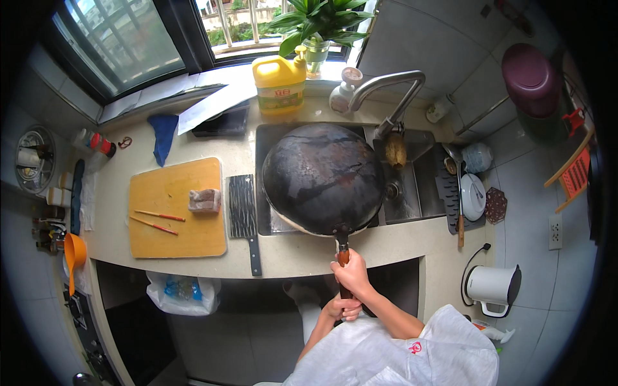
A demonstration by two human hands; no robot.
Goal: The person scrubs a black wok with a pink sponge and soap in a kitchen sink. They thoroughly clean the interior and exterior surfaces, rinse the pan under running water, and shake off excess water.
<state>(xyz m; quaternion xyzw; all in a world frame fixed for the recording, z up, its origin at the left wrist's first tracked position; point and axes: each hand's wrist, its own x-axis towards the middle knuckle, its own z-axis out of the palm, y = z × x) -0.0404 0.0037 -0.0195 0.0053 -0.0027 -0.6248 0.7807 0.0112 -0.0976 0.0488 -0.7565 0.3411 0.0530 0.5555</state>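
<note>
A large blackened wok [322, 177] is tipped over the sink, its dark outer bottom facing up. Its wooden handle [343, 257] points toward me. My right hand [353, 273] is closed around the handle near the wok. Closer to my body, my left hand [342, 309] wraps the handle's end. The inside of the wok is hidden. Beneath it lies the double sink [418, 199], the left basin mostly covered. Left of the wok, a cleaver [243, 206] with a dark patterned blade lies on the counter.
A wooden cutting board [154, 222] holds chopsticks [161, 214] and a brownish block [205, 201]. Behind the sink stand a yellow jug [279, 83] and a curved faucet [393, 80]. At right are a white lid [473, 196] and a kettle [492, 287]. A plastic bag [183, 302] hangs below the counter.
</note>
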